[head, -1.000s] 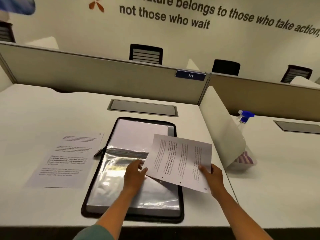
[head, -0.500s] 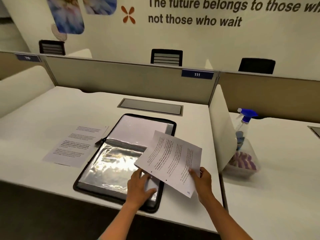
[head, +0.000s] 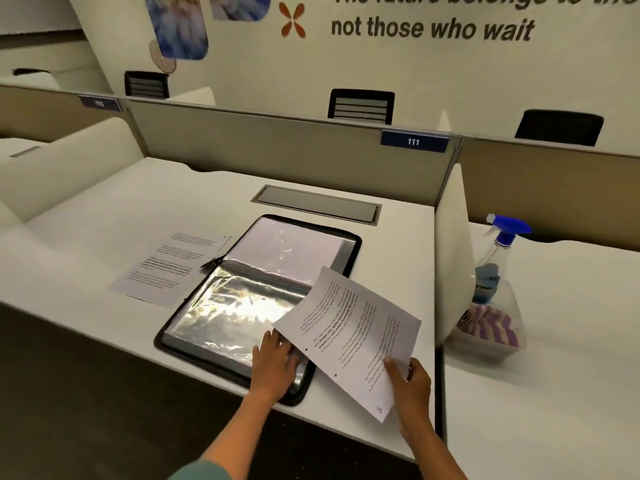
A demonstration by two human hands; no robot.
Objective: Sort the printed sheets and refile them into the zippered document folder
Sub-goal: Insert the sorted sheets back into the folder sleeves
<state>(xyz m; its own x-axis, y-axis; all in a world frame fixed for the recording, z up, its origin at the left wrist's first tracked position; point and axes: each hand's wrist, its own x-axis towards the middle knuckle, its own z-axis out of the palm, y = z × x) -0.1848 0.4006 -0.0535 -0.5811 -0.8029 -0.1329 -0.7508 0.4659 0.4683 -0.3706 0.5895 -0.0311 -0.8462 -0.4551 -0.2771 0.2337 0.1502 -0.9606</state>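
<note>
A black zippered document folder [head: 351, 244] lies open on the white desk, its shiny plastic sleeves facing up. My left hand [head: 273, 367] rests flat on the folder's near right corner, fingers straight. My right hand [head: 410, 384] pinches the near edge of a printed sheet [head: 349, 336], held tilted above the folder's right side and the desk. A second printed sheet [head: 169, 268] lies flat on the desk just left of the folder.
A white side divider [head: 452, 258] stands right of the folder. Beyond it sit a blue-topped spray bottle [head: 504, 244] and a clear tub [head: 491, 332] holding a striped cloth. A grey cable hatch [head: 317, 204] lies behind the folder, backed by a beige partition [head: 277, 147].
The view has swung left and pulled back. My left hand slid from the sleeve's middle to the folder's near right corner. The held sheet stays in my right hand, tilted more.
</note>
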